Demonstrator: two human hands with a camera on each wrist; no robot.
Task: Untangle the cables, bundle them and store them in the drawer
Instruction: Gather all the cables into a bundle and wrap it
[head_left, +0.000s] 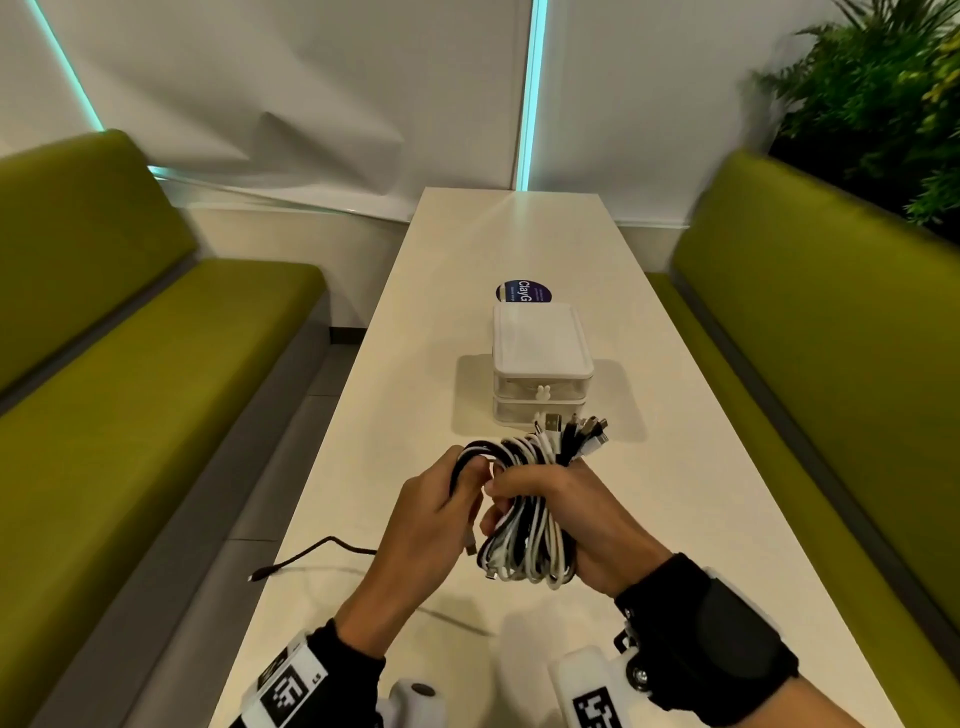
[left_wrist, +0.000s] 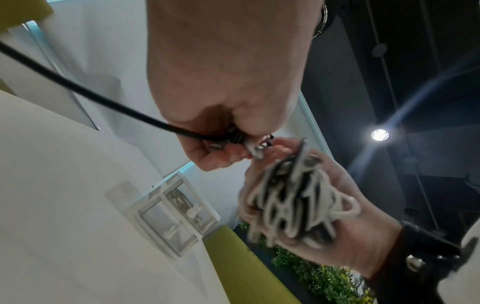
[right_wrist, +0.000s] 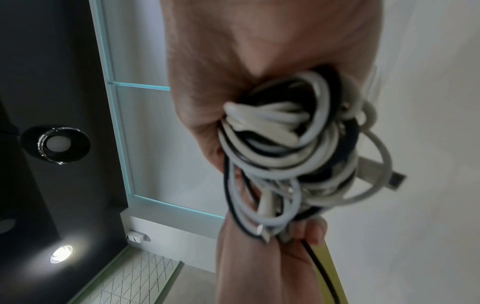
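Observation:
Above the white table (head_left: 519, 244) my right hand (head_left: 566, 514) grips a coiled bundle of black and white cables (head_left: 524, 525), whose plugs stick out at the top toward the drawers. My left hand (head_left: 431, 519) pinches a black cable (head_left: 311, 553) right beside the bundle; its loose end trails left past the table edge. The left wrist view shows the left hand (left_wrist: 221, 148) curled round the black cable (left_wrist: 78, 88), with the bundle (left_wrist: 293, 197) in the right palm. In the right wrist view the bundle (right_wrist: 293, 156) fills the right hand (right_wrist: 233, 72). Both drawers of the small white drawer unit (head_left: 540, 364) are shut.
The drawer unit (left_wrist: 176, 216) stands mid-table just beyond my hands, with a round blue sticker (head_left: 523, 292) behind it. Green benches (head_left: 130, 364) flank the table on both sides. A plant (head_left: 883, 104) stands at the far right.

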